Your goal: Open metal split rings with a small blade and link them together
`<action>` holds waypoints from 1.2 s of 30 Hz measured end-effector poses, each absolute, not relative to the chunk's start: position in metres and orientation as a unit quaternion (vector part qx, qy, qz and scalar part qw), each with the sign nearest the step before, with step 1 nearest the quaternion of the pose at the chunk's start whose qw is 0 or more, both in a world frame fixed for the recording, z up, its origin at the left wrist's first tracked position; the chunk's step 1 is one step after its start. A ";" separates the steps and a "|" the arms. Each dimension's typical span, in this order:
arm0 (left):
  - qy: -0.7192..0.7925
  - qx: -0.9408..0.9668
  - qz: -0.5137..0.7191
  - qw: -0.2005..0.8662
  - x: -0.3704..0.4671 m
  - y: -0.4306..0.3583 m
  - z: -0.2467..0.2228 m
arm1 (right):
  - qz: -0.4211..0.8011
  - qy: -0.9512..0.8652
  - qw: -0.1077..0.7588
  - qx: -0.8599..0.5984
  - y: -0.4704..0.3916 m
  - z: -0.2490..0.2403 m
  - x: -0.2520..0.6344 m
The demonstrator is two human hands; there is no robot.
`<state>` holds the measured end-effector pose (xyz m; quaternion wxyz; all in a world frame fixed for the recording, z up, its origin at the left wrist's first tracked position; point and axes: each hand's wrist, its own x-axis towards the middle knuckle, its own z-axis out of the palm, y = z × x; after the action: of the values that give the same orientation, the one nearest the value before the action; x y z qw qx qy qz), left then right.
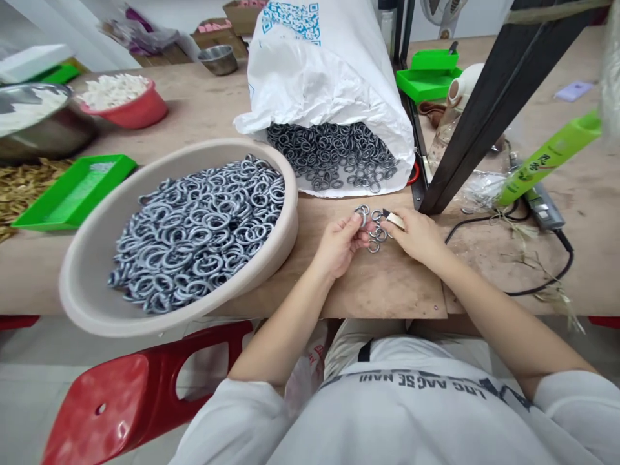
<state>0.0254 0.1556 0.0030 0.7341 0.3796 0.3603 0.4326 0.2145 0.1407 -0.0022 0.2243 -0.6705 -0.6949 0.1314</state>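
Observation:
My left hand (339, 242) pinches a grey ring (362, 213) between thumb and fingertips, just above the table. My right hand (414, 234) is closed on a small flat tool (396, 220) with a dark tip and a pale body; its exact kind is unclear. A few loose grey rings (376, 234) lie on the wood between my hands. To the left, a wide beige basin (82, 284) is heaped with similar grey rings (198, 232). Behind my hands, a white sack (334, 90) lies with its mouth towards me, and smaller-looking dark rings (334, 152) spill inside it.
A dark metal post (489, 110) rises close to my right hand. Beyond it are a green tube-shaped pack (552, 158) and a corded grey device (545, 206). At left stand a green tray (75, 194), a red bowl (140, 113) and a steel bowl (53, 139). A red stool (106, 400) is below.

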 end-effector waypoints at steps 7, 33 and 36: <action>0.400 0.323 0.494 0.701 0.016 0.171 0.002 | 0.097 -0.688 0.176 -0.697 0.177 -0.004 0.202; 0.393 0.405 0.378 0.734 0.037 0.148 0.005 | 0.314 -0.652 0.495 -0.481 0.147 -0.002 0.183; 0.394 0.392 0.384 0.737 0.037 0.149 0.007 | 0.350 -0.627 0.485 -0.500 0.146 0.002 0.185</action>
<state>0.0373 0.1487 0.0066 0.7370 0.3924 0.3938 0.3844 0.1853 0.1456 0.0020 0.4849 -0.4997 -0.6266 0.3501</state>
